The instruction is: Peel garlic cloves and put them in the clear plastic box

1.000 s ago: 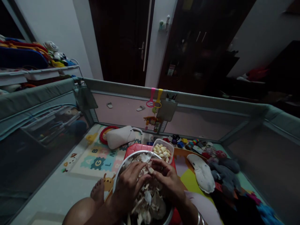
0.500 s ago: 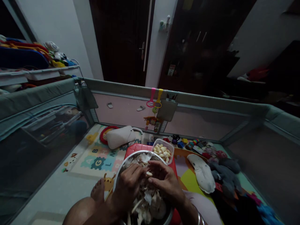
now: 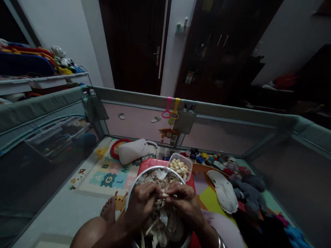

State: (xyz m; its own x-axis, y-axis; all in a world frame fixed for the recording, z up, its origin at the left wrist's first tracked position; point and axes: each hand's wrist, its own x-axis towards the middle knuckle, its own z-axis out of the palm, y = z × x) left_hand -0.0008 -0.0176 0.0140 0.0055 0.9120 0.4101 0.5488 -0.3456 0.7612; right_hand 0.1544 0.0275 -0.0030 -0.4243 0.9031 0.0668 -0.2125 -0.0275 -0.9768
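Note:
Over a round metal bowl (image 3: 128, 193), my two hands meet at a pale garlic clove (image 3: 164, 195). My left hand (image 3: 144, 201) pinches the clove's left end between thumb and fingertips. From the other side, the fingers and thumb of my right hand (image 3: 184, 201) close on its right end. Below them the bowl holds papery garlic skins (image 3: 163, 217) and what look like whole garlic bulbs (image 3: 173, 225). A clear plastic tub (image 3: 190, 164) of peeled garlic cloves (image 3: 179, 167) stands just beyond the bowl on a red stool or small table (image 3: 150, 162).
A fabric-and-mesh playpen rail (image 3: 134, 94) surrounds the printed play mat (image 3: 88, 186). At the left lies a white bag-like cushion (image 3: 133, 151). On the right are a pale pillow (image 3: 222, 191), a grey plush toy (image 3: 250, 196) and several small toys. My bare foot (image 3: 108, 208) rests left of the bowl.
My right hand's fingers have come in from a looser, more spread pose and now close on the clove. Both hands stay over the bowl.

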